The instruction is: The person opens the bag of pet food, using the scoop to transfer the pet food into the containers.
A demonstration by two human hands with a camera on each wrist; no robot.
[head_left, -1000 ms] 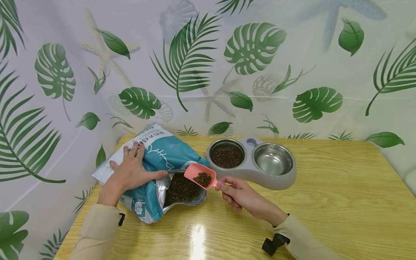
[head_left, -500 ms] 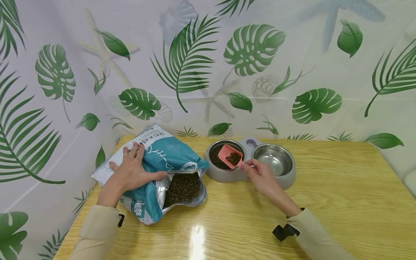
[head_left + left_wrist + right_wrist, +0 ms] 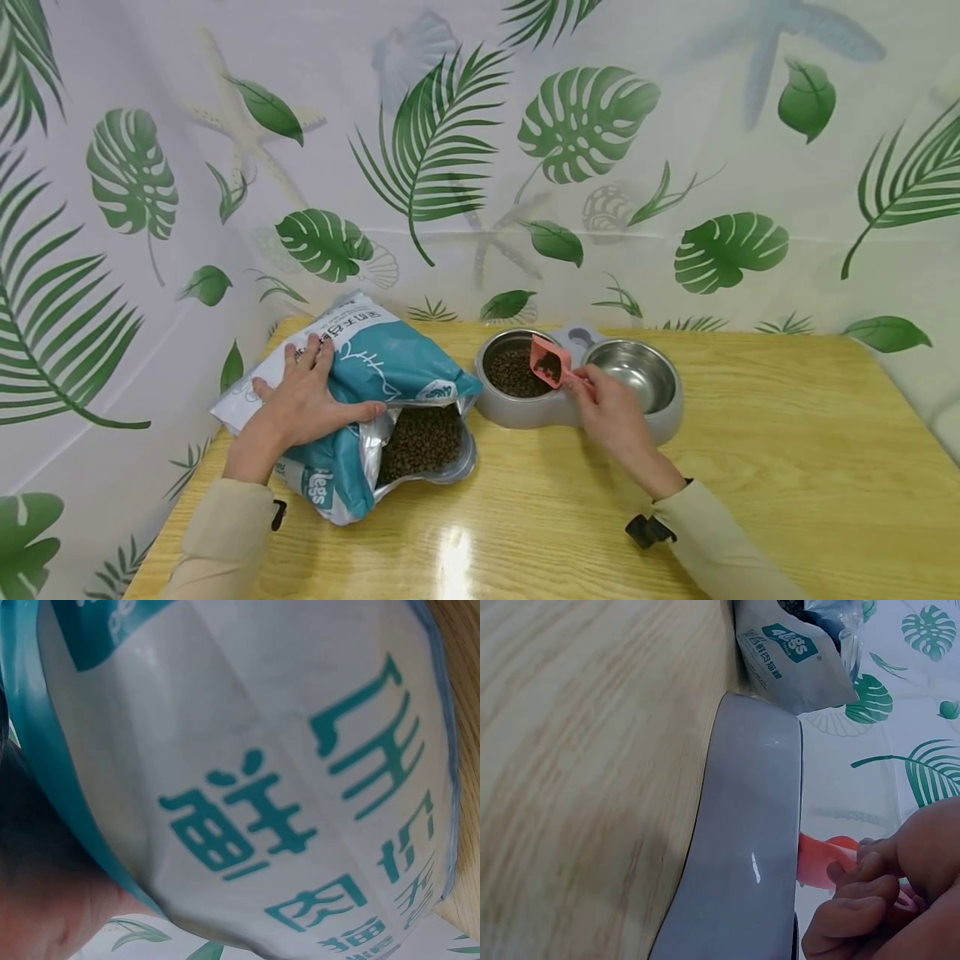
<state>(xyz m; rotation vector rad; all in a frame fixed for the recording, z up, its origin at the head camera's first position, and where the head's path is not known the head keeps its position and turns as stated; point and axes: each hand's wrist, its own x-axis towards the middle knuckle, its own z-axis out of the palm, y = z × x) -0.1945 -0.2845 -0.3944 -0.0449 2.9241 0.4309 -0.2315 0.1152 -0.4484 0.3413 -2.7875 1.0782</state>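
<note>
My right hand (image 3: 611,412) pinches the handle of a pink scoop (image 3: 546,360), which tilts over the left bowl of a grey double pet bowl (image 3: 536,410). Some brown kibble still lies in the scoop, and more kibble (image 3: 516,372) covers the bottom of that left steel bowl. In the right wrist view, fingers (image 3: 862,900) curl round the scoop's handle beside the grey bowl stand. With spread fingers, my left hand (image 3: 303,400) rests on a blue and white pet food bag (image 3: 397,354). The bag lies on its side, its mouth facing right and showing kibble inside.
The right steel bowl (image 3: 633,371) of the stand holds no food. Everything stands on a wooden table (image 3: 787,433). Behind it hangs a white curtain (image 3: 465,167) printed with green leaves.
My right hand has carried the scoop from the bag's mouth rightward to over the left bowl and then tipped it. My left hand has stayed on the bag.
</note>
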